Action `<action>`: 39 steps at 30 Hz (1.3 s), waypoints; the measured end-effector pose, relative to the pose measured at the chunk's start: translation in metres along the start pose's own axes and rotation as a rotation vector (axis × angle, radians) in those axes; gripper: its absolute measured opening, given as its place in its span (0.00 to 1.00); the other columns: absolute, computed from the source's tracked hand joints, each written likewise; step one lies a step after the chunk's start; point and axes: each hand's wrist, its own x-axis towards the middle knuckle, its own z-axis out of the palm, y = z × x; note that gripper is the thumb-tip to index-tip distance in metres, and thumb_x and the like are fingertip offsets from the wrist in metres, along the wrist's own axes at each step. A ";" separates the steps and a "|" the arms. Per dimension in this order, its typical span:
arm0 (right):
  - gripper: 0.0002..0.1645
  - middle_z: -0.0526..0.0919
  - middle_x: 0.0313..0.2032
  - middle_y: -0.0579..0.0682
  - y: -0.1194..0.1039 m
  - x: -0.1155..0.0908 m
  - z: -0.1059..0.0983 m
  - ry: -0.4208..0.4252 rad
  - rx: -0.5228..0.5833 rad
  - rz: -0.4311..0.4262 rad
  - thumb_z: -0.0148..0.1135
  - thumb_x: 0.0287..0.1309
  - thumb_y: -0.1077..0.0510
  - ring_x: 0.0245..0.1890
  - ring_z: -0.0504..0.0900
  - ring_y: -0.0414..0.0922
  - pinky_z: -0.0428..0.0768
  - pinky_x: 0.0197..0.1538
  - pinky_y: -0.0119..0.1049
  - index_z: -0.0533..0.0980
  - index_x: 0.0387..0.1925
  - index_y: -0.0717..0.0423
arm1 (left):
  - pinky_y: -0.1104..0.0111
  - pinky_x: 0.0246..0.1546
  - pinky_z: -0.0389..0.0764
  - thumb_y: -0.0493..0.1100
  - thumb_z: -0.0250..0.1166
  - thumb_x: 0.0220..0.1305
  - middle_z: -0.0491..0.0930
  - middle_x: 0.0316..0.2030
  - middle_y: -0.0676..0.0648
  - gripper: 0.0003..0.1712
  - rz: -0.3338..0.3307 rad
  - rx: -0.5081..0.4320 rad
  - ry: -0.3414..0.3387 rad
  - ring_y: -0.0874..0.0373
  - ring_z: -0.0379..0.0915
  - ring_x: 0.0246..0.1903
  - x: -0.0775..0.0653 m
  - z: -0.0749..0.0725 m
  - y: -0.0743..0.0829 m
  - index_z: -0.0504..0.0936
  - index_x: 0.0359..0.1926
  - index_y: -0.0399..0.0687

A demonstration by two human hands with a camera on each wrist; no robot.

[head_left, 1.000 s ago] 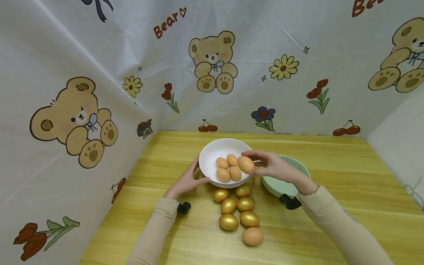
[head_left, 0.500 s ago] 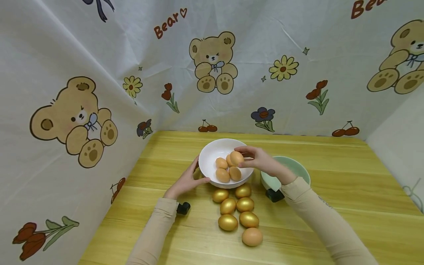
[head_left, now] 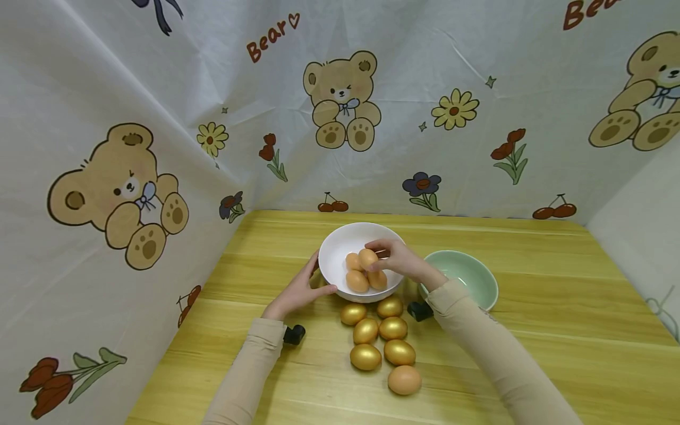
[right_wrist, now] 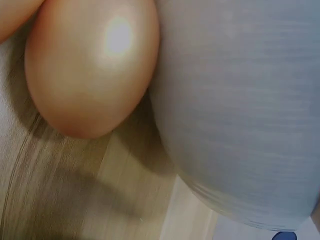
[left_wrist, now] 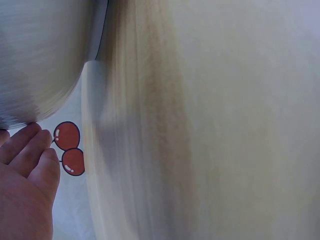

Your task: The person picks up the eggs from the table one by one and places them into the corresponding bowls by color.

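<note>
A counter (head_left: pixel 574 307) with a yellow wood-grain surface forms the horizontal plane; the grain runs side to side. Off-white printed sheeting (head_left: pixel 404 35) stands along the rear edge and the left side, creased at upper left. The print comprises seated bears (head_left: pixel 342 100), yellow daisies (head_left: pixel 455 109), red tulips (head_left: pixel 512 155), cherry pairs (head_left: pixel 333 206) and "Bear" lettering (head_left: pixel 264 41). A white surface (head_left: pixel 643 224) bounds the right side. Lighting is diffuse.
</note>
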 end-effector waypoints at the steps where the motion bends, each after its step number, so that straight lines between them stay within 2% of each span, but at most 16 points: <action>1: 0.31 0.73 0.53 0.66 0.001 0.001 0.000 0.007 -0.013 0.002 0.65 0.52 0.66 0.51 0.72 0.61 0.74 0.52 0.44 0.66 0.57 0.75 | 0.51 0.62 0.53 0.56 0.70 0.52 0.46 0.69 0.58 0.57 0.000 -0.005 -0.001 0.54 0.47 0.66 0.000 0.000 0.000 0.41 0.73 0.63; 6: 0.31 0.74 0.52 0.64 0.002 0.005 0.002 0.027 -0.080 0.028 0.66 0.51 0.66 0.49 0.74 0.59 0.74 0.53 0.45 0.68 0.56 0.73 | 0.53 0.63 0.53 0.58 0.70 0.51 0.45 0.69 0.59 0.57 -0.006 -0.018 0.004 0.56 0.46 0.66 0.000 0.001 -0.001 0.40 0.73 0.65; 11: 0.29 0.75 0.52 0.64 0.005 0.008 0.003 0.011 -0.127 0.038 0.66 0.51 0.66 0.48 0.75 0.57 0.74 0.53 0.44 0.70 0.55 0.72 | 0.52 0.63 0.53 0.56 0.69 0.53 0.45 0.70 0.55 0.57 0.002 -0.002 0.004 0.52 0.47 0.66 -0.001 0.001 0.001 0.40 0.73 0.62; 18: 0.29 0.75 0.51 0.63 0.003 0.009 0.005 -0.010 -0.154 0.059 0.67 0.51 0.64 0.49 0.74 0.57 0.72 0.54 0.44 0.71 0.54 0.71 | 0.47 0.62 0.51 0.45 0.69 0.55 0.46 0.70 0.44 0.55 0.021 -0.045 0.001 0.45 0.47 0.66 -0.009 -0.002 0.026 0.41 0.73 0.49; 20: 0.29 0.75 0.51 0.63 0.002 0.010 0.005 -0.014 -0.164 0.063 0.66 0.51 0.64 0.49 0.74 0.56 0.72 0.54 0.44 0.71 0.54 0.70 | 0.47 0.62 0.51 0.45 0.69 0.56 0.46 0.70 0.44 0.54 0.025 -0.049 0.000 0.45 0.47 0.66 -0.010 -0.003 0.028 0.41 0.73 0.48; 26: 0.28 0.76 0.51 0.59 0.002 0.011 0.006 -0.018 -0.181 0.101 0.67 0.51 0.63 0.48 0.75 0.52 0.72 0.55 0.42 0.72 0.55 0.67 | 0.51 0.63 0.53 0.53 0.69 0.54 0.45 0.70 0.55 0.56 0.010 -0.019 0.011 0.52 0.47 0.66 -0.002 0.001 0.006 0.40 0.73 0.61; 30: 0.28 0.76 0.51 0.58 0.005 0.014 0.006 -0.024 -0.185 0.119 0.67 0.51 0.63 0.48 0.74 0.51 0.71 0.55 0.42 0.71 0.55 0.67 | 0.54 0.63 0.53 0.57 0.69 0.52 0.45 0.69 0.59 0.56 -0.006 -0.017 0.009 0.55 0.47 0.66 0.000 0.001 0.000 0.40 0.72 0.66; 39: 0.28 0.76 0.50 0.59 0.006 0.018 0.007 -0.026 -0.206 0.146 0.67 0.50 0.63 0.49 0.73 0.52 0.70 0.56 0.43 0.72 0.54 0.68 | 0.56 0.63 0.54 0.60 0.68 0.51 0.45 0.69 0.60 0.57 0.000 0.001 0.002 0.57 0.47 0.66 0.000 0.000 -0.002 0.40 0.73 0.65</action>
